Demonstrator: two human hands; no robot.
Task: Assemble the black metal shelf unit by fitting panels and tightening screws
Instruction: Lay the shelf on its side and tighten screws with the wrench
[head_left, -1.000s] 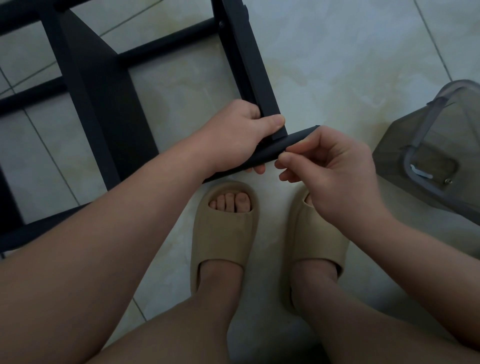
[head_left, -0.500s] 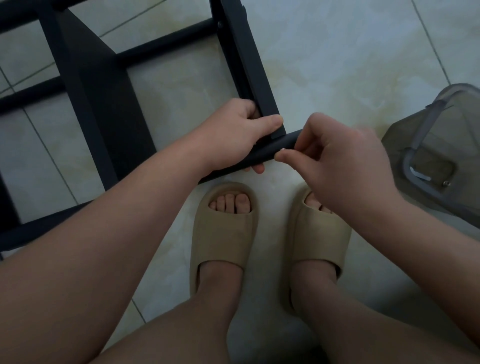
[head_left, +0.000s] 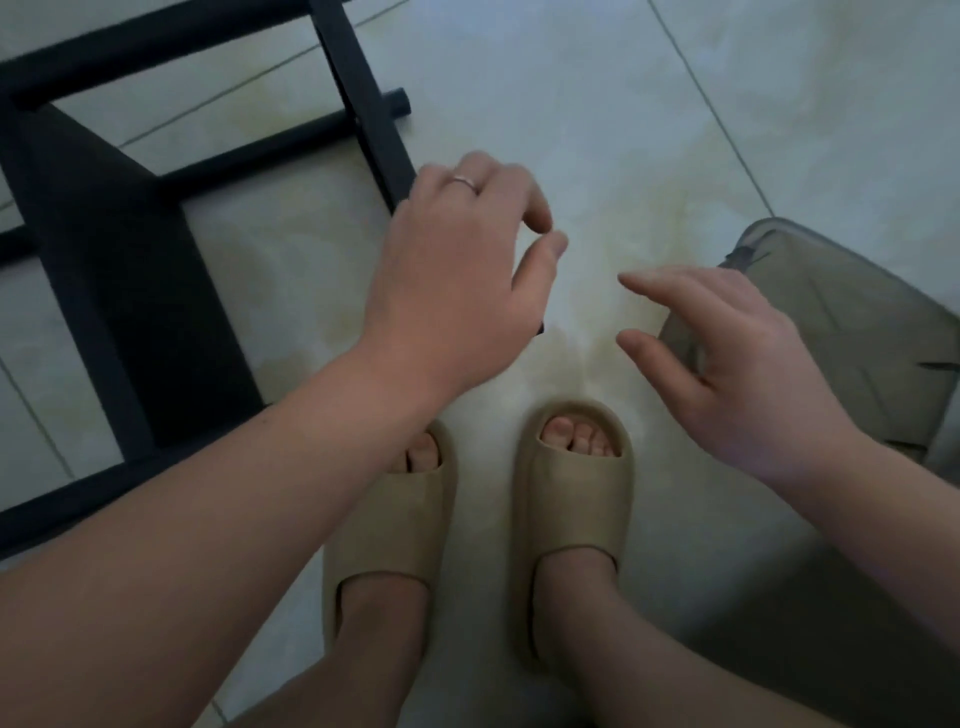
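Evidently tipped over so you can reach its joints, the matte black metal shelf frame (head_left: 119, 270), made of flat panels and round tubes, lies at your left on the glossy pale tiled floor (head_left: 597, 104). Your left hand (head_left: 457, 270) hovers over its near corner, grip loosely apart and holding nothing. Your right hand (head_left: 737, 374), likewise spread, hangs beside a smoky translucent plastic box (head_left: 841, 332).

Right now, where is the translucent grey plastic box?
The plastic box stands on the pale tiled floor at the head view's right edge, partly behind the right hand.
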